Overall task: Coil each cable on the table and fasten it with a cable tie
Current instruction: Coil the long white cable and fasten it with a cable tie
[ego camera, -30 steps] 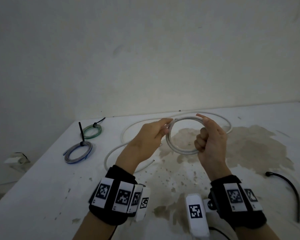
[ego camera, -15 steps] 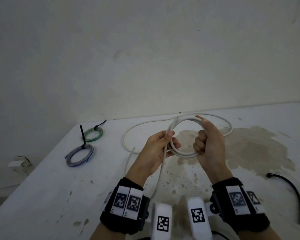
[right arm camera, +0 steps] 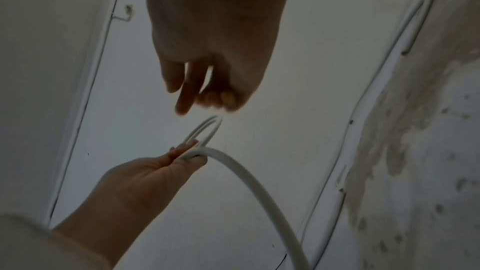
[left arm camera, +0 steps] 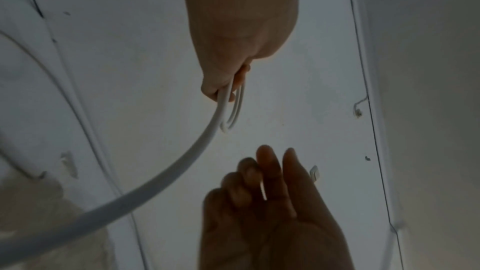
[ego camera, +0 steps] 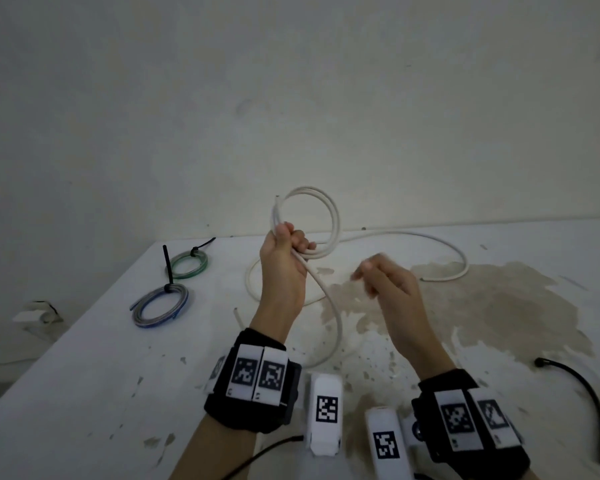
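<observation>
the left hand [ego camera: 284,261] is raised above the desk [ego camera: 84,375] with its fingers curled round the white cable [ego camera: 331,216], clamping a small coil of two or three loops that stands upright above the fist. one cable end pokes up just beside the thumb. from the fist the loose cable drops down and toward the person in a curve, passing between the two forearms, while another stretch runs out across the desk in wide bends to the right, over the brown stain [ego camera: 499,306].

the right hand [ego camera: 387,282] hangs just right of the coil and lower, apart from it, blurred, fingers loosely bent and holding nothing. in the right wrist view its fingertips [right arm camera: 182,108] point at the top of the loops without touching.

on the far left of the desk lie a green coil [ego camera: 187,263] and a blue-grey coil [ego camera: 160,306], each with a black tie. a black cable [ego camera: 582,386] lies at the right edge.
</observation>
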